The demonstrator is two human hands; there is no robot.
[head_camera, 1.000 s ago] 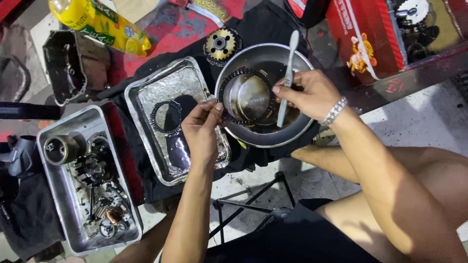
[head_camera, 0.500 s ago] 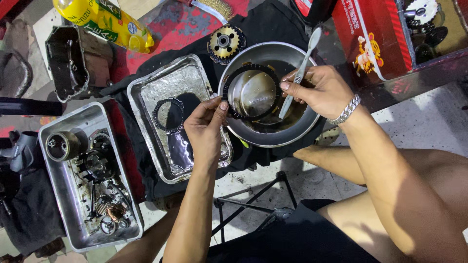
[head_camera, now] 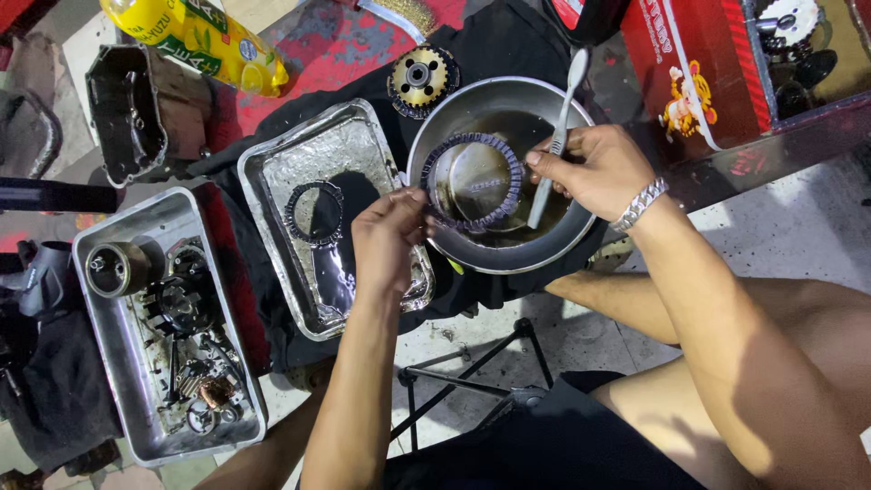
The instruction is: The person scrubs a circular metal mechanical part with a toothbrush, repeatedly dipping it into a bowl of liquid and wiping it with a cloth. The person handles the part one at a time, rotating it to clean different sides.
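Over a round steel bowl [head_camera: 581, 238] of dark liquid, our left hand [head_camera: 386, 243] pinches the near edge of a dark toothed clutch ring [head_camera: 473, 182], holding it tilted above the bowl, while our right hand [head_camera: 594, 170] is closed around a white plastic toothbrush [head_camera: 554, 148] whose head dips into the bowl. A second toothed ring [head_camera: 314, 212] lies in the rectangular metal tray [head_camera: 299, 299] just to the left, and a longer tray of greasy engine parts [head_camera: 107, 381] sits further left on the floor.

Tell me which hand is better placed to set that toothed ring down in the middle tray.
Probably left: the left hand already grips the ring and hovers over that tray; the right hand holds a brush.
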